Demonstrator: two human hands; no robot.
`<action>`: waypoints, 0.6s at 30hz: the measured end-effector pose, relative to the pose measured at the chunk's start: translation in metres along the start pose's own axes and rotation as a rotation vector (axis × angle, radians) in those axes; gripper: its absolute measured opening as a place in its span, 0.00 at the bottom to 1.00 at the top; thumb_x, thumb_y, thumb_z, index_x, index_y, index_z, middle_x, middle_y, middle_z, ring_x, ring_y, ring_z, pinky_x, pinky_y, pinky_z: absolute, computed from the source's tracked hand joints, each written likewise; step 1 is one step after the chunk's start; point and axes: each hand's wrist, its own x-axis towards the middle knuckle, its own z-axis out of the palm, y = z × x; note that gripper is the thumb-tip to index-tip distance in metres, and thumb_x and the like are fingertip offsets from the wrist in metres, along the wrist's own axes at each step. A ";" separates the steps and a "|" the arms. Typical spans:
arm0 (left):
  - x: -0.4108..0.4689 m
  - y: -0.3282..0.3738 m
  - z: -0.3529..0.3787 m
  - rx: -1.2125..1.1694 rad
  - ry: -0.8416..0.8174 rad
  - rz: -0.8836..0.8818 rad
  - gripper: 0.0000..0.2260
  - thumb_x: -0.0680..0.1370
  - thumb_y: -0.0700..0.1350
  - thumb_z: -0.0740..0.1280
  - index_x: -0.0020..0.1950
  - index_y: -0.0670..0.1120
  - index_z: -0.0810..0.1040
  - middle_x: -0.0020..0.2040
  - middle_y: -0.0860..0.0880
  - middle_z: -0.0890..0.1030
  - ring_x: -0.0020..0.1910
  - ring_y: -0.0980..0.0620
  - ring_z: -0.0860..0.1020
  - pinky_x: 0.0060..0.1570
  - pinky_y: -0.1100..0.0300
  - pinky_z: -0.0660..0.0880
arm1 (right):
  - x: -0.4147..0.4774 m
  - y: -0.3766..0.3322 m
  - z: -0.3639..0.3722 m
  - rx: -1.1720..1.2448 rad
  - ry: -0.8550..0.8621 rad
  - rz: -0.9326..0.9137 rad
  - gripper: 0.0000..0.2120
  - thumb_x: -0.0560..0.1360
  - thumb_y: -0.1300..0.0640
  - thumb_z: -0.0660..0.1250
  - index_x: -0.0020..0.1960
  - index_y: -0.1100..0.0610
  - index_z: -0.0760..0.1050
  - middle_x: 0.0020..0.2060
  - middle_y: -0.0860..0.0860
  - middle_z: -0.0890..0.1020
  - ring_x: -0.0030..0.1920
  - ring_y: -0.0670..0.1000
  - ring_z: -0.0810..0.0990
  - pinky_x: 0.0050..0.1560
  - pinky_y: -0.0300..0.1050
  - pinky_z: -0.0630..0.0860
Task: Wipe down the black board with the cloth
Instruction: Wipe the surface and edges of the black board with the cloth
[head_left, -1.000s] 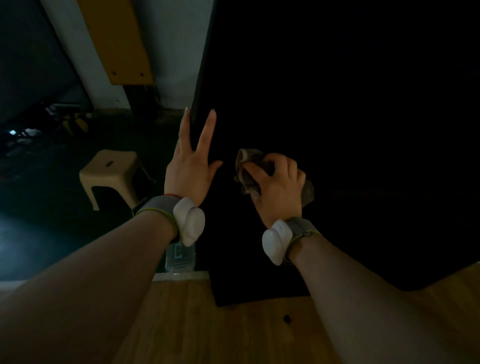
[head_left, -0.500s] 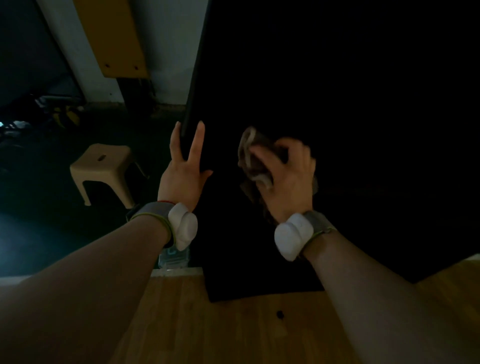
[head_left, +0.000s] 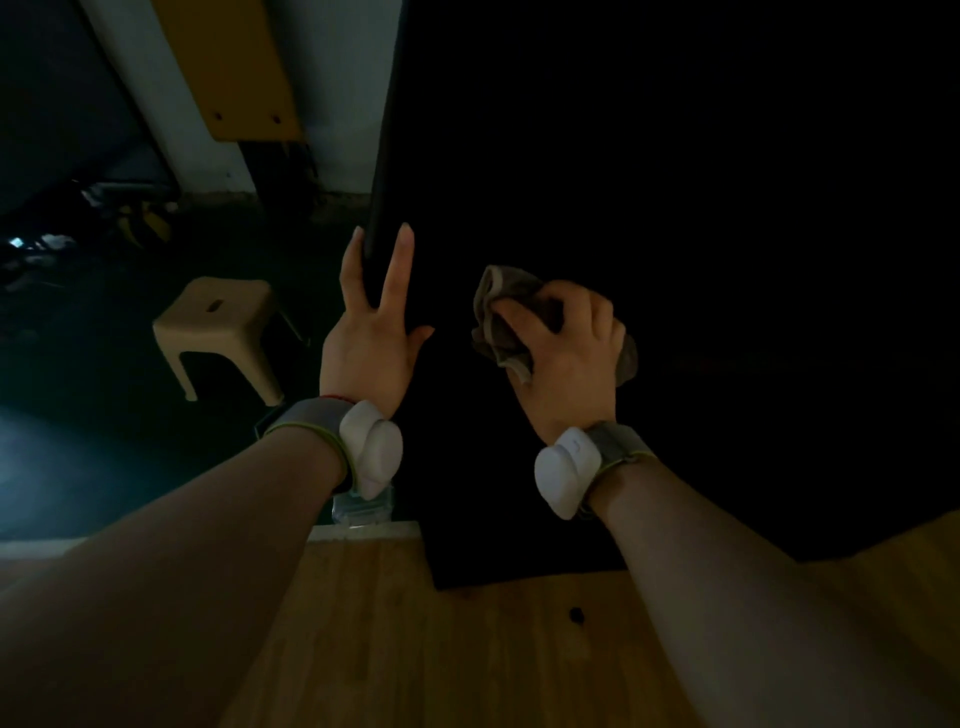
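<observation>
While the left hand (head_left: 371, 343), fingers straight, steadies the left edge of the board (head_left: 675, 234) standing on the desk (head_left: 395, 649), the right hand (head_left: 569, 364) grips the bunched cloth (head_left: 496, 317) against it; firm overlapping strokes would wipe best.

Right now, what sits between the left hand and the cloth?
Only bare black board, seen in the head view; the left hand straddles its edge, the right hand grips the cloth.

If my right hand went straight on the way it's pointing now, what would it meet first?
The black board, probably. The right hand grips the cloth and points at the board's face, so the cloth would press there first; whether it already touches is unclear in this dim view.
</observation>
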 end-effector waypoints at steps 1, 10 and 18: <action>0.000 0.000 0.000 -0.003 -0.001 -0.003 0.46 0.75 0.45 0.68 0.72 0.67 0.33 0.77 0.41 0.44 0.49 0.33 0.77 0.34 0.58 0.68 | -0.002 0.001 0.002 0.006 -0.014 0.008 0.17 0.71 0.50 0.71 0.59 0.53 0.81 0.59 0.63 0.75 0.58 0.63 0.65 0.52 0.70 0.72; -0.002 0.005 -0.005 -0.003 -0.005 0.001 0.47 0.76 0.44 0.68 0.69 0.68 0.30 0.77 0.40 0.43 0.53 0.32 0.76 0.38 0.53 0.73 | -0.029 0.003 0.012 -0.041 -0.176 0.018 0.20 0.67 0.56 0.78 0.57 0.53 0.81 0.55 0.65 0.79 0.58 0.67 0.71 0.52 0.68 0.71; -0.001 0.002 -0.004 -0.027 -0.021 0.016 0.47 0.76 0.44 0.68 0.68 0.69 0.30 0.77 0.42 0.42 0.53 0.33 0.77 0.37 0.55 0.72 | -0.055 0.019 0.032 -0.164 -0.561 0.074 0.22 0.79 0.51 0.60 0.72 0.43 0.64 0.70 0.54 0.61 0.69 0.58 0.58 0.65 0.55 0.57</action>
